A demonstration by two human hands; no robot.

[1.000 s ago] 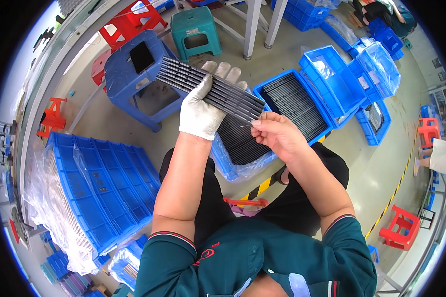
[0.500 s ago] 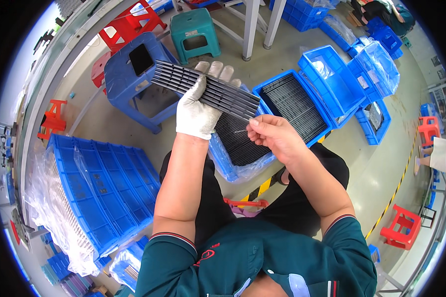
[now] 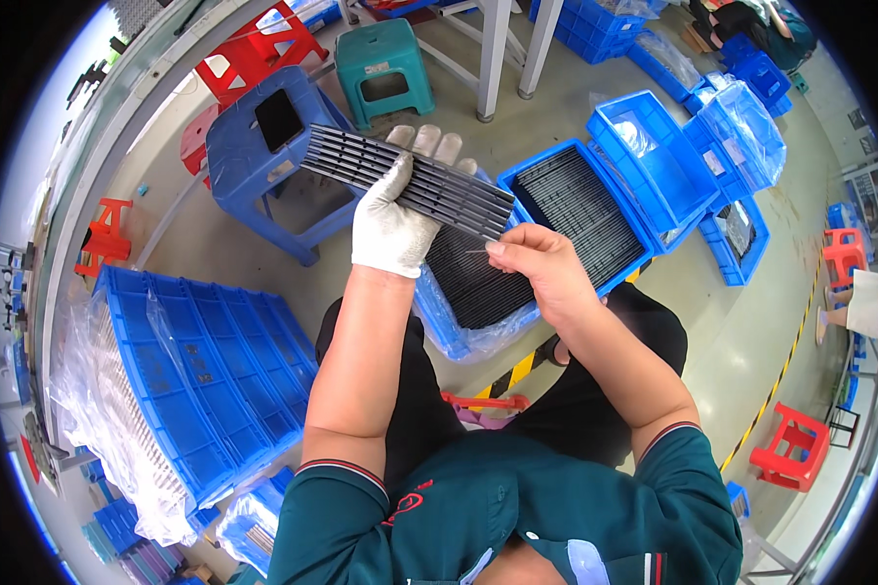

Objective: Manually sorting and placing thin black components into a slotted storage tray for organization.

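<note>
Wearing a white glove, my left hand [image 3: 396, 216] grips a row of dark slotted strips [image 3: 458, 200] lying side by side, the thumb across their top. The strips slant down from upper left to lower right. My bare right hand [image 3: 535, 259] is at their lower right end, its thumb and forefinger pinching a thin, pale, needle-like piece [image 3: 477, 253] that points left. Below both hands, a plastic-lined blue crate [image 3: 437, 327] holds rows of similar dark strips. A second blue crate [image 3: 642, 232] of dark strips stands to its right.
Emptied-looking blue crates [image 3: 644, 146] stack at the right. A blue stool [image 3: 234, 161] with a black flat object on it and a green stool [image 3: 384, 58] stand at the far left. Several blue crates [image 3: 195, 370] stand wrapped in plastic near my left. A red stool [image 3: 790, 448] is at the right.
My left hand and the strips have shifted slightly right and down. My right hand's fingers have drawn closer together on the thin piece, which sits a little higher.
</note>
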